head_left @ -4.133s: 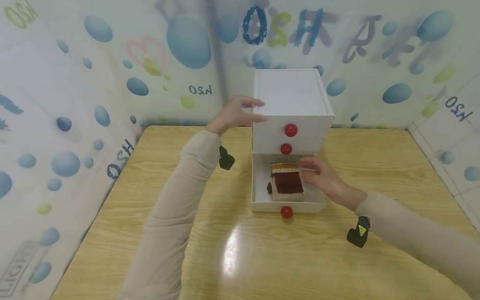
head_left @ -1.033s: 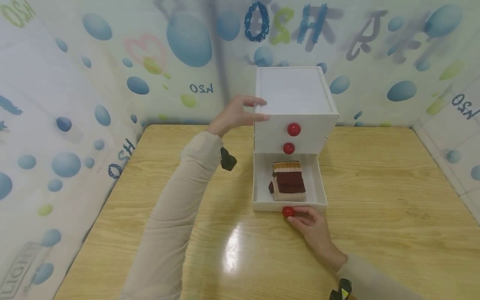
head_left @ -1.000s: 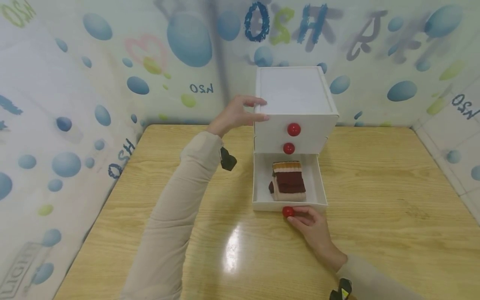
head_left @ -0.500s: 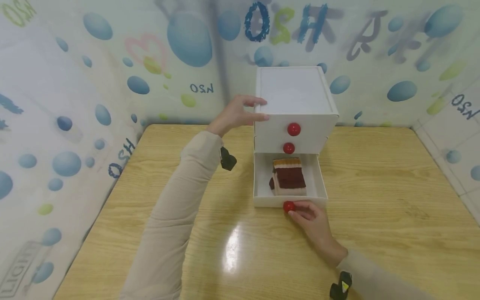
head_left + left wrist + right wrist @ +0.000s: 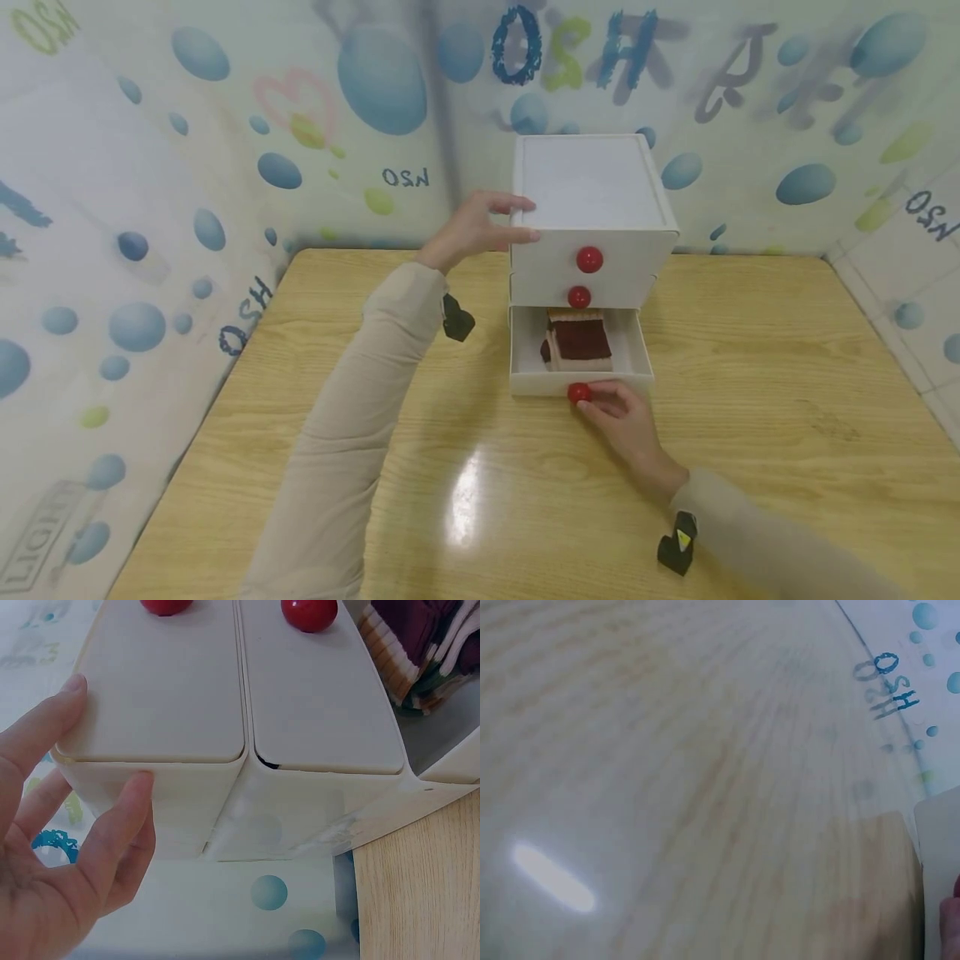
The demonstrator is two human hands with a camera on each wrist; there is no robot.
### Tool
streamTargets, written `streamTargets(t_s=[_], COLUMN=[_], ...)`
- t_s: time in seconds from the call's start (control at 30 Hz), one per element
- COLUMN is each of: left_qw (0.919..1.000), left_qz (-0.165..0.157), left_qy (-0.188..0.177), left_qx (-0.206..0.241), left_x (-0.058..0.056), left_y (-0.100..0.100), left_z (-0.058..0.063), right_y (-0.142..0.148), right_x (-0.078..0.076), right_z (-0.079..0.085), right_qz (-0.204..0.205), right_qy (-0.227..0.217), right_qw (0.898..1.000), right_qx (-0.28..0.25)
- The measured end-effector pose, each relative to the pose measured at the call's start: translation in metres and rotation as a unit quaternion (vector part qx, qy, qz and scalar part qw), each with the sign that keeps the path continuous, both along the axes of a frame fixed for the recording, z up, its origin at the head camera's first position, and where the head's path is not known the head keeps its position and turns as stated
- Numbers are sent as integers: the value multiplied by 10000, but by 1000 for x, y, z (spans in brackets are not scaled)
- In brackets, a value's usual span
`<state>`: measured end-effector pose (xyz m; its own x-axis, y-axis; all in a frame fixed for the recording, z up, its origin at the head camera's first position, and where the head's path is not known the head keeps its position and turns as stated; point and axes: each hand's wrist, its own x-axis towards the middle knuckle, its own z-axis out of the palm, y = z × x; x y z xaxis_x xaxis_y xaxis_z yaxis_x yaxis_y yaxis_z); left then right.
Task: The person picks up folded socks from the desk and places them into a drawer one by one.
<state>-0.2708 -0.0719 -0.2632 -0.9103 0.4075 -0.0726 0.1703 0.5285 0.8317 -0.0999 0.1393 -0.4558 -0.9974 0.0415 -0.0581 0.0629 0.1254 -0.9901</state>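
Observation:
A white drawer cabinet (image 5: 592, 179) stands on the table, its bottom drawer (image 5: 543, 384) pulled partway out. In that drawer lies a folded ribbed knit piece (image 5: 581, 340), dark red with cream edges; the left wrist view also shows orange and green on it. My left hand (image 5: 476, 227) holds the cabinet's upper left front corner, fingers spread across its edges. My right hand (image 5: 630, 425) pinches the red round knob (image 5: 578, 393) of the bottom drawer between thumb and fingers. The right wrist view catches only a bit of a finger (image 5: 950, 926) at its right edge.
Two upper drawers are closed, each with a red knob, the top one (image 5: 589, 259) and the middle one (image 5: 579, 297). The wooden table (image 5: 780, 400) meets a printed backdrop (image 5: 375, 200) behind the cabinet and at both sides.
My right hand has gone from beside the knit piece to the bottom drawer's knob. The drawer has slid partway inward, carrying the knit piece back. My left hand stays on the cabinet corner.

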Motion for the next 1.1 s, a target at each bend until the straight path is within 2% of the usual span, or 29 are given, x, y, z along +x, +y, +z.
streamTargets(t_s=[0.3,0.57,0.8,1.1], left_qw=[10000,9999,9999,9999], left_qz=[32,35,8,44], left_qy=[-74,-113,-110,-104], left_qx=[28,6,37,-1], left_x=[1,1,1,1], left_y=[1,1,1,1], left_z=[1,1,1,1], right_y=[2,1,0,-1], right_x=[-17,-33,-48,-62], right_z=[0,0,-2,1], right_qz=[123,21,-56,-2], right_qy=[103,25,167,177], right_qw=[9998,9998,9995,9988], right_qx=[-105,182,268,463])
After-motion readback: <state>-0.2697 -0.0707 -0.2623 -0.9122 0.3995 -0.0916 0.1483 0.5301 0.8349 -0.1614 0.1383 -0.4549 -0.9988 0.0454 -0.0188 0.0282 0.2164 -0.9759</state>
